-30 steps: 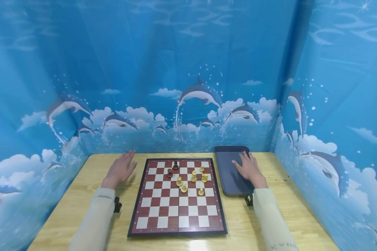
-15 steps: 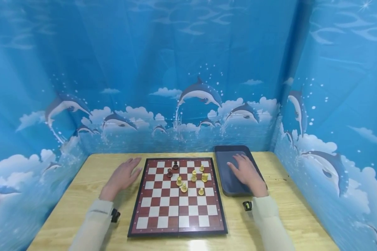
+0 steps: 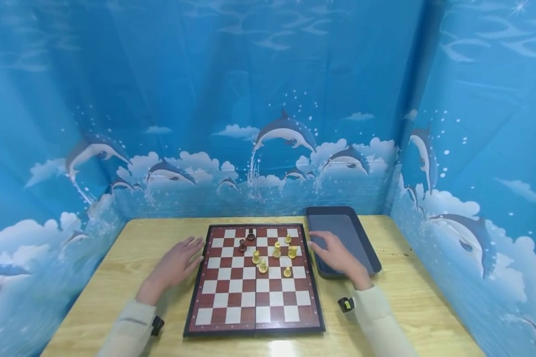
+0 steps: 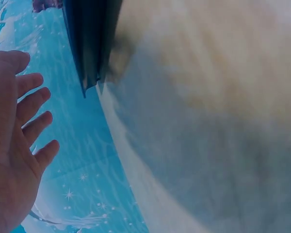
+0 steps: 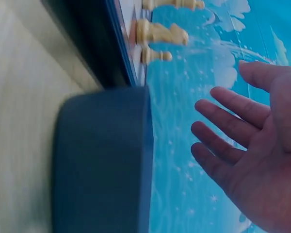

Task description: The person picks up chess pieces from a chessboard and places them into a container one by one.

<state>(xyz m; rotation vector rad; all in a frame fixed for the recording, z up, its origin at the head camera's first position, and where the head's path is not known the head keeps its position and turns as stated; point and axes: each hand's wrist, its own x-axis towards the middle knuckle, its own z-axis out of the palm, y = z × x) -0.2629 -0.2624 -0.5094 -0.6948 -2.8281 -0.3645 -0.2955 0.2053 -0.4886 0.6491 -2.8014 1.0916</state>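
A folding chessboard [image 3: 234, 300] lies in the middle of the table in the head view. Two dark chess pieces, one of them at the back edge [image 3: 250, 234], stand near its far side. Several cream pieces, among them a knight [image 3: 292, 252] and a front pawn [image 3: 287, 271], stand right of and around the centre. My left hand [image 3: 171, 267] hovers at the board's left edge, fingers extended and holding nothing. Over the near left part of the grey tray [image 3: 353, 233], my right hand [image 3: 338, 256] reaches toward the board's right edge, its fingers spread and without any piece.
The tray stands right beside the board, its wall [image 5: 102, 160] large in the right wrist view. Wooden table [image 3: 94, 297] surrounds both. A blue dolphin-print curtain [image 3: 192, 99] closes off the back and both sides. Each wrist carries a small black camera [image 3: 346, 304].
My right hand has moved left and nearer, from over the tray's middle toward the board. My left hand has shifted right and nearer, up to the board's edge. The pieces stay put.
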